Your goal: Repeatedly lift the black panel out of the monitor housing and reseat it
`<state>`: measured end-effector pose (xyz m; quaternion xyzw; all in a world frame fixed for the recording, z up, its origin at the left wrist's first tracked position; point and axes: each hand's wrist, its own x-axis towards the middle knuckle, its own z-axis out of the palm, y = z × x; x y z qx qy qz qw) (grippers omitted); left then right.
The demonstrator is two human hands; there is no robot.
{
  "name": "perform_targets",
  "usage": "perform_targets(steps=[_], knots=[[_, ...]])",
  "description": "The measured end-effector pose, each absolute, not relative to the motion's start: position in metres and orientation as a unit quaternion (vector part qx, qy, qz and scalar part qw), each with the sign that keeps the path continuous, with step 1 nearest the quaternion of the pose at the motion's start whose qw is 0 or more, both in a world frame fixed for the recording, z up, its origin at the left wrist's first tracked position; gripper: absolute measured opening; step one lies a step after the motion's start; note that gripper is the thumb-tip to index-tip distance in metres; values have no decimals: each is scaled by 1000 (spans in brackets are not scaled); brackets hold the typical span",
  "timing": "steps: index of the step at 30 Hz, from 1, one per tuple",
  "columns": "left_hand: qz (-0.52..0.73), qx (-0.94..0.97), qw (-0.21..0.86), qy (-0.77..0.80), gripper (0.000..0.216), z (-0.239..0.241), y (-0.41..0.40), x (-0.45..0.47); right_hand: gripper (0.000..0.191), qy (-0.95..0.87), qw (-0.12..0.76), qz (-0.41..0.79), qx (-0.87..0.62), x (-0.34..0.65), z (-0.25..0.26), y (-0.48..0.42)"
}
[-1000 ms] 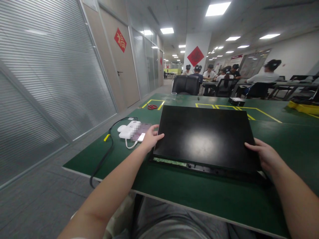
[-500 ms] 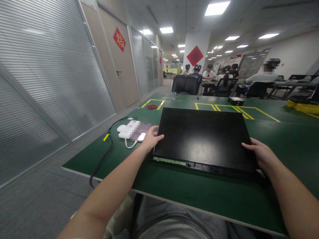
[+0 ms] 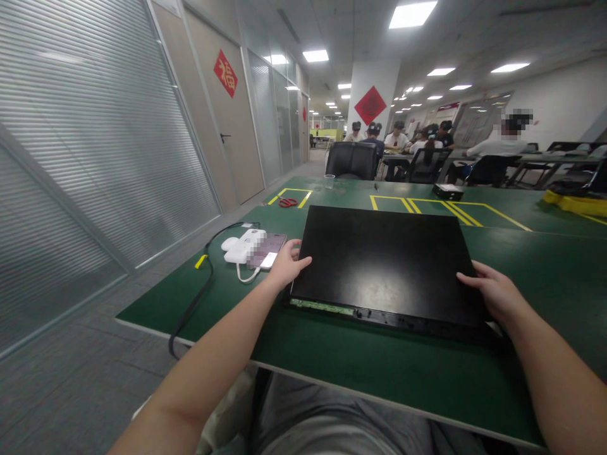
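Observation:
A black flat display panel (image 3: 386, 262), with a green circuit strip (image 3: 322, 308) along part of its near edge, lies or is held low over the green table (image 3: 303, 344). My left hand (image 3: 288, 262) grips its left edge, thumb on the top face and fingers partly hidden at the side. At the opposite edge, my right hand (image 3: 496, 292) clasps the panel with the thumb on top; its other fingers are largely out of sight. Whether the panel's underside touches the table everywhere, I cannot tell.
Left of the panel are a phone (image 3: 268, 251), a white power bank (image 3: 244, 248) with a short cable, and a black cable (image 3: 202, 297). Farther back lie red-handled scissors (image 3: 287, 203), a clear cup (image 3: 329, 181) and a black box (image 3: 448, 191). Several people sit beyond.
The panel's right side has shifted very slightly to the left, together with my right hand. Both hands keep their hold, and the other things stay in place.

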<state>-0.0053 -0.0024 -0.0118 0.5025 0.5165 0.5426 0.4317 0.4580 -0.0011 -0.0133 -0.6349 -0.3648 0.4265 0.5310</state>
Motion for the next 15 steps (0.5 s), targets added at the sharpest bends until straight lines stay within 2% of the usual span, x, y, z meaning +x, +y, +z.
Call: perform_targets(steps=[8, 15], knots=[[448, 614, 212, 615, 50, -17, 3, -15, 54, -400, 486, 376, -680, 461, -13, 1], [357, 648, 126, 661, 47, -24, 5, -15, 50, -387, 462, 394, -693, 464, -22, 7]])
